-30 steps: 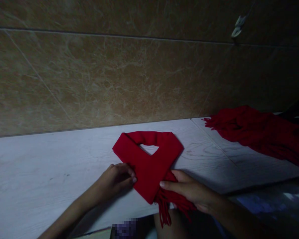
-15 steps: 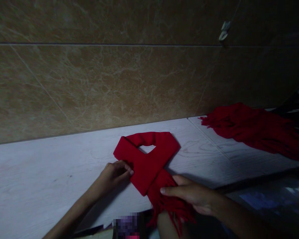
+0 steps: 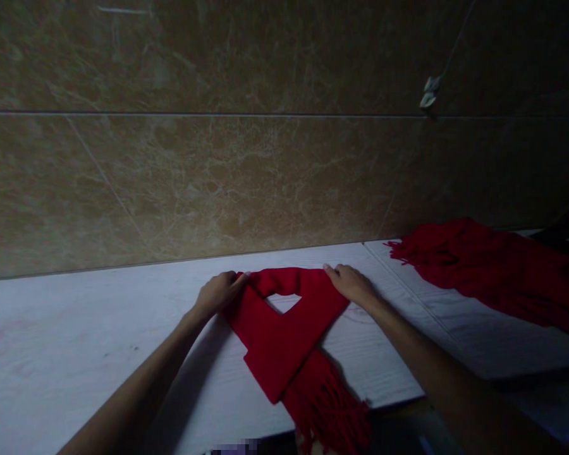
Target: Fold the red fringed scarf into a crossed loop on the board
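A red scarf (image 3: 284, 341) lies folded into a loop on the white wood-grain surface, its two ends crossing below a small opening. One fringed end hangs over the front edge. My left hand (image 3: 220, 292) grips the loop's upper left corner, thumb on top and fingers partly hidden. At the upper right corner, my right hand (image 3: 351, 283) pinches the fabric between thumb and fingers.
Another red fringed cloth (image 3: 483, 272) lies bunched at the right. Behind the white surface (image 3: 99, 335) rises a brown marbled tile wall (image 3: 218, 177). A small pale fitting (image 3: 429, 92) is fixed on the wall.
My left hand has moved up from the scarf's left side to its upper left corner. My right hand has let go of the fringed end and taken the upper right corner. The view has shifted slightly.
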`<state>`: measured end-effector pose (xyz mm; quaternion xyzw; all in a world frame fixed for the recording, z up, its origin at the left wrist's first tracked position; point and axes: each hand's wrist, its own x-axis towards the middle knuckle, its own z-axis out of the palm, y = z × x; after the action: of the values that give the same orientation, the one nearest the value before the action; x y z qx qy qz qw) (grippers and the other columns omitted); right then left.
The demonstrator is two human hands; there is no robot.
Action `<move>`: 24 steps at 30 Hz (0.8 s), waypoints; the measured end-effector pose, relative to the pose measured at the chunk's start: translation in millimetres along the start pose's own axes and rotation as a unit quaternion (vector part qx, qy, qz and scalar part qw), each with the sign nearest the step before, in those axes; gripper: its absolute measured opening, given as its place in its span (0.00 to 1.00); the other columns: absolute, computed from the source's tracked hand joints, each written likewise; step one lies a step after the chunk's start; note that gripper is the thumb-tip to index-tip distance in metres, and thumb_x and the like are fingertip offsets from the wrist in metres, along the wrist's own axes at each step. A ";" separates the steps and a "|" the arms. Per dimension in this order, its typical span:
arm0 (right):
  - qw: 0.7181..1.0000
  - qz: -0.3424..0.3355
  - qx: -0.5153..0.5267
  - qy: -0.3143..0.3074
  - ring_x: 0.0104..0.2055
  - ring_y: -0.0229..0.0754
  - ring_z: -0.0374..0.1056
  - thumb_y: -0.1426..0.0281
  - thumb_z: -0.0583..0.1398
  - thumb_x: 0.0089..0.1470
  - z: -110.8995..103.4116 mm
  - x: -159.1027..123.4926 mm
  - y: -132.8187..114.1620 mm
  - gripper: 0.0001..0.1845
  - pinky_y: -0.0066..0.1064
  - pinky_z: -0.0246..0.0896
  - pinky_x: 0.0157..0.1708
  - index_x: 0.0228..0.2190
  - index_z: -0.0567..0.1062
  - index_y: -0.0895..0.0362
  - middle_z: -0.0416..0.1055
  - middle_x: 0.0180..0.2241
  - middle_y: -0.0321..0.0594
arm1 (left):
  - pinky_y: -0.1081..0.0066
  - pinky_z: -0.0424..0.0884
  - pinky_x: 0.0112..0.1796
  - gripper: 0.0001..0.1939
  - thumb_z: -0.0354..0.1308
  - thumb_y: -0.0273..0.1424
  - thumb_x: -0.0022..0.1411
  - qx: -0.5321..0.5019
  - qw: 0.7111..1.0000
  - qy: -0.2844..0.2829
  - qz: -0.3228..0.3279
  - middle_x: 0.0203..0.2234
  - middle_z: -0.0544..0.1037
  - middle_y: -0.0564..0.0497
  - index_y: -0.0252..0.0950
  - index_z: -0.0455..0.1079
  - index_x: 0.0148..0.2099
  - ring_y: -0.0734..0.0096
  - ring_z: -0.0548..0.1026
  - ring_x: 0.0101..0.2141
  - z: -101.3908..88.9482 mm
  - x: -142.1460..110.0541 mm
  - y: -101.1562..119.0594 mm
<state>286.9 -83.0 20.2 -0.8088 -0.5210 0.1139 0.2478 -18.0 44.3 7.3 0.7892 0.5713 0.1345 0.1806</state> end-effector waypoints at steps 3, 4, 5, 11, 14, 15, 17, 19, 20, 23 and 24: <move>0.999 -0.009 -0.024 0.021 0.44 0.50 0.76 0.58 0.51 0.73 21.7 2.7 -10.9 0.24 0.35 0.58 0.40 0.39 0.80 0.60 0.81 0.39 0.54 | 0.69 0.66 0.30 0.31 0.47 0.62 0.65 -0.149 0.987 0.060 0.030 0.25 0.76 0.47 0.39 0.66 0.31 0.61 0.74 0.29 9.6 -0.2 -1.9; 0.999 -0.009 -0.029 0.028 0.43 0.50 0.76 0.58 0.50 0.73 25.4 4.9 -12.1 0.24 0.34 0.58 0.40 0.41 0.80 0.60 0.81 0.39 0.53 | 0.69 0.65 0.29 0.33 0.47 0.64 0.64 -0.188 0.979 0.069 0.031 0.25 0.75 0.48 0.38 0.67 0.32 0.62 0.73 0.28 9.7 0.9 -4.5; 0.999 -0.007 -0.032 0.034 0.42 0.49 0.76 0.58 0.50 0.73 27.6 8.4 -12.0 0.24 0.34 0.57 0.39 0.42 0.80 0.59 0.82 0.39 0.52 | 0.69 0.65 0.28 0.34 0.47 0.65 0.63 -0.205 0.976 0.073 0.028 0.24 0.75 0.49 0.38 0.68 0.32 0.62 0.73 0.28 8.4 2.5 -7.7; 0.996 0.009 -0.089 0.020 0.42 0.48 0.77 0.55 0.51 0.72 31.8 36.4 2.0 0.24 0.34 0.55 0.35 0.36 0.81 0.53 0.83 0.40 0.50 | 0.66 0.68 0.33 0.30 0.49 0.58 0.68 0.031 0.998 -0.005 -0.060 0.30 0.82 0.43 0.39 0.77 0.37 0.52 0.81 0.35 -8.7 12.6 -22.4; 0.994 0.012 -0.107 0.018 0.43 0.51 0.77 0.53 0.51 0.71 33.5 41.4 5.2 0.26 0.35 0.59 0.37 0.38 0.82 0.54 0.82 0.41 0.52 | 0.61 0.73 0.40 0.29 0.46 0.55 0.72 0.132 0.988 -0.025 -0.078 0.42 0.85 0.38 0.39 0.80 0.46 0.45 0.82 0.44 -11.6 11.7 -16.7; 0.994 0.004 -0.106 0.034 0.45 0.52 0.77 0.53 0.50 0.71 33.7 41.8 4.2 0.25 0.36 0.61 0.40 0.41 0.82 0.54 0.82 0.43 0.53 | 0.58 0.74 0.43 0.29 0.45 0.54 0.74 0.150 0.986 -0.009 -0.072 0.45 0.84 0.36 0.38 0.79 0.50 0.43 0.82 0.46 -11.5 10.9 -13.2; 0.992 -0.048 -0.093 0.078 0.53 0.53 0.76 0.57 0.50 0.72 34.5 41.6 -1.0 0.24 0.38 0.65 0.48 0.49 0.81 0.56 0.80 0.50 0.54 | 0.53 0.74 0.50 0.27 0.45 0.47 0.76 0.171 0.984 0.046 -0.020 0.53 0.81 0.35 0.36 0.77 0.57 0.41 0.79 0.54 -9.3 8.8 -5.4; 0.983 -0.140 -0.075 0.089 0.62 0.52 0.70 0.60 0.51 0.71 37.7 40.0 -8.7 0.24 0.40 0.62 0.59 0.57 0.78 0.57 0.75 0.61 0.54 | 0.49 0.67 0.61 0.25 0.44 0.41 0.77 0.170 0.977 0.081 0.099 0.63 0.76 0.38 0.38 0.74 0.64 0.45 0.71 0.64 -4.0 6.4 1.3; 0.977 -0.188 -0.067 0.072 0.67 0.52 0.66 0.60 0.51 0.71 40.8 38.7 -12.5 0.25 0.43 0.58 0.65 0.60 0.76 0.56 0.71 0.65 0.53 | 0.48 0.61 0.66 0.25 0.44 0.40 0.78 0.163 0.970 0.070 0.167 0.67 0.72 0.41 0.40 0.72 0.67 0.47 0.65 0.69 -0.3 5.1 3.7; 0.957 -0.279 -0.066 -0.028 0.75 0.54 0.54 0.59 0.53 0.71 53.8 33.3 -19.1 0.27 0.53 0.43 0.74 0.65 0.73 0.52 0.61 0.72 0.49 | 0.40 0.44 0.71 0.26 0.41 0.42 0.80 0.132 0.944 -0.047 0.298 0.75 0.60 0.51 0.51 0.64 0.74 0.49 0.50 0.75 12.4 0.9 5.3; 0.952 -0.290 -0.072 -0.058 0.76 0.55 0.52 0.59 0.54 0.70 58.1 31.5 -19.0 0.27 0.56 0.40 0.74 0.66 0.73 0.52 0.60 0.73 0.48 | 0.37 0.41 0.71 0.27 0.41 0.43 0.80 0.126 0.937 -0.086 0.313 0.76 0.56 0.52 0.53 0.61 0.75 0.48 0.47 0.76 15.6 -0.4 3.9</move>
<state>259.8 -31.9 -17.1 -0.6303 -0.7537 0.0462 0.1804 -8.2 40.7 -5.0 0.9530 0.2901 0.0425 0.0769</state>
